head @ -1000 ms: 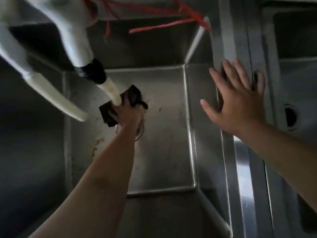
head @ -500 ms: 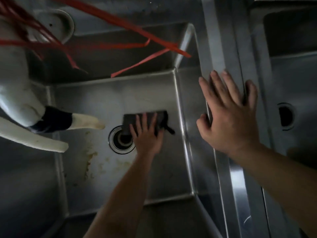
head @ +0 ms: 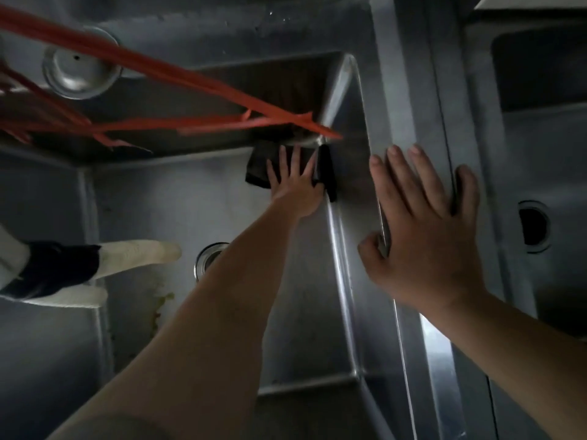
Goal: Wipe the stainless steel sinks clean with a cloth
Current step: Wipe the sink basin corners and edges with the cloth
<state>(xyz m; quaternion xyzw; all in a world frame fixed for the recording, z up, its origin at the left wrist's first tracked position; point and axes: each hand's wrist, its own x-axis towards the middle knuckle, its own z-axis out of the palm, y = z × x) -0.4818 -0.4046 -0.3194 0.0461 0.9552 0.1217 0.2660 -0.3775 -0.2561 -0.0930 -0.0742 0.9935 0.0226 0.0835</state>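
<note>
A left hand [head: 297, 185] presses a dark cloth [head: 259, 168] flat-fingered into the sink's [head: 178, 198] far corner, the right hand [head: 422, 236] open on the divider beside it, yellowish stains behind it and a second basin [head: 540, 147] apparently unwiped.

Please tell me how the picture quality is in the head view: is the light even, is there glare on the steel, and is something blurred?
Head view: dim, uneven light; the basin's left wall lies in shadow. A bright glare strip shines on the divider rim below the right hand. The red straps near the lens are smeared; the left hand on the dark cloth is slightly soft. Wide-angle distortion bends the sink edges.
</note>
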